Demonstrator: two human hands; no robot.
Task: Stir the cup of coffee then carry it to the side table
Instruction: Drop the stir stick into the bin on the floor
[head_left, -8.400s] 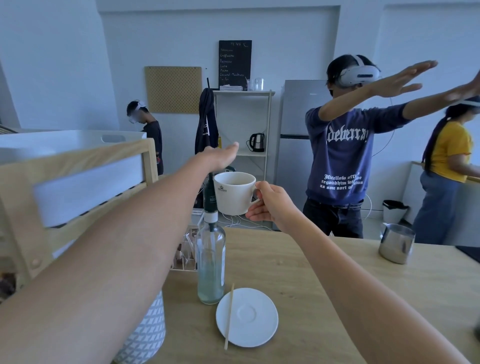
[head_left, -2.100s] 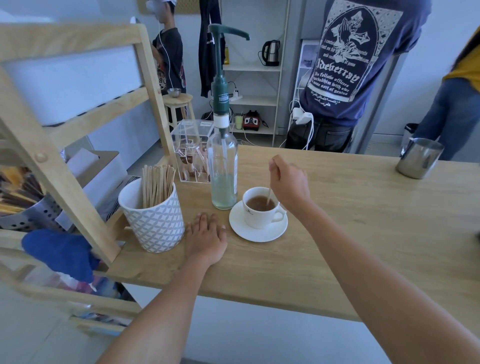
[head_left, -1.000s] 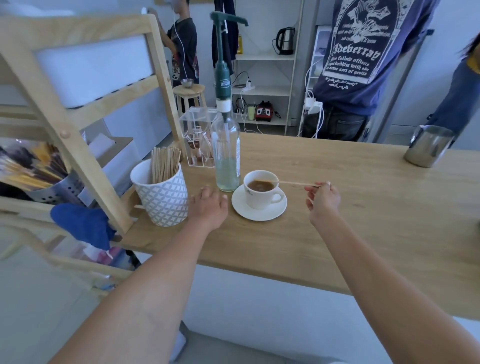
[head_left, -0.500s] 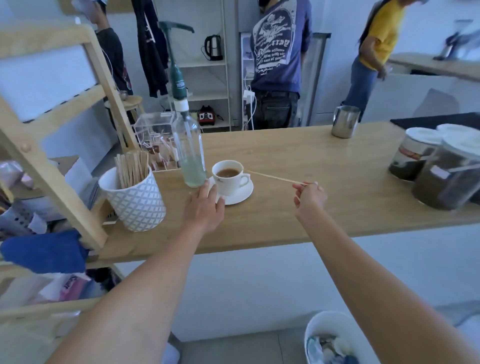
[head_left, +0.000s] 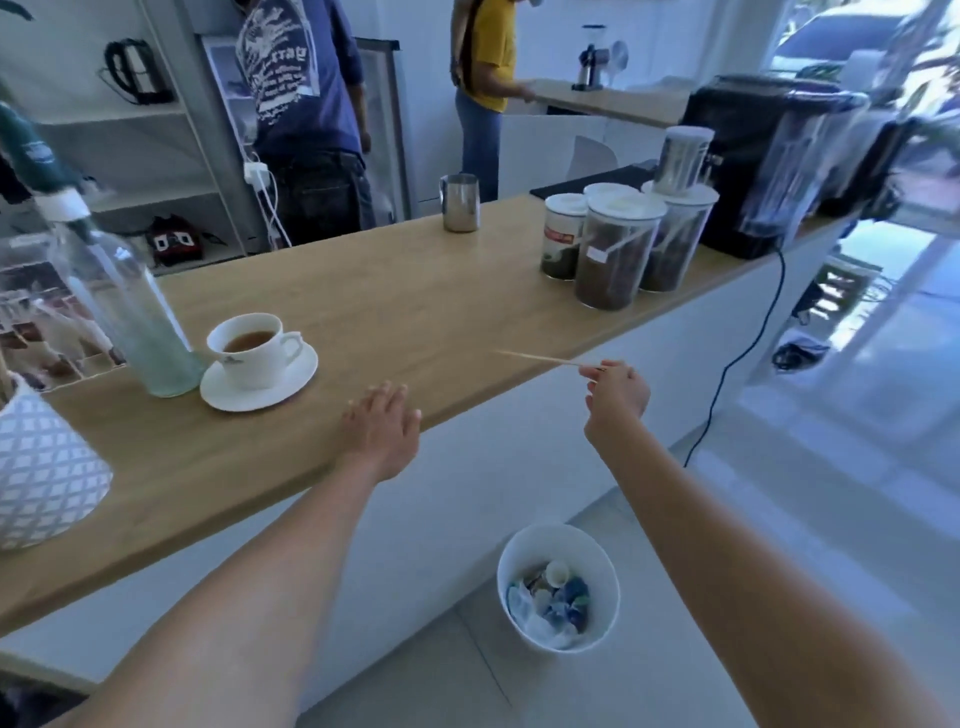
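A white cup of coffee (head_left: 253, 349) stands on a white saucer (head_left: 291, 378) on the wooden counter (head_left: 395, 306), left of centre. My right hand (head_left: 615, 392) pinches a thin wooden stir stick (head_left: 537, 358) by one end, held level past the counter's front edge, well right of the cup. My left hand (head_left: 382, 428) lies flat, fingers apart, at the counter's front edge, to the right of the saucer and not touching it.
A glass pump bottle (head_left: 122, 306) stands just left of the cup, a patterned white pot (head_left: 41, 473) at far left. Jars (head_left: 615, 249), a steel pitcher (head_left: 460, 201) and a black coffee machine (head_left: 769, 161) sit further right. A white waste bin (head_left: 558, 587) stands on the floor below. Two people stand behind the counter.
My view has swung right and down. The right hand carried the stick out of the cup and away beyond the counter edge. The left hand slid right, away from the saucer.
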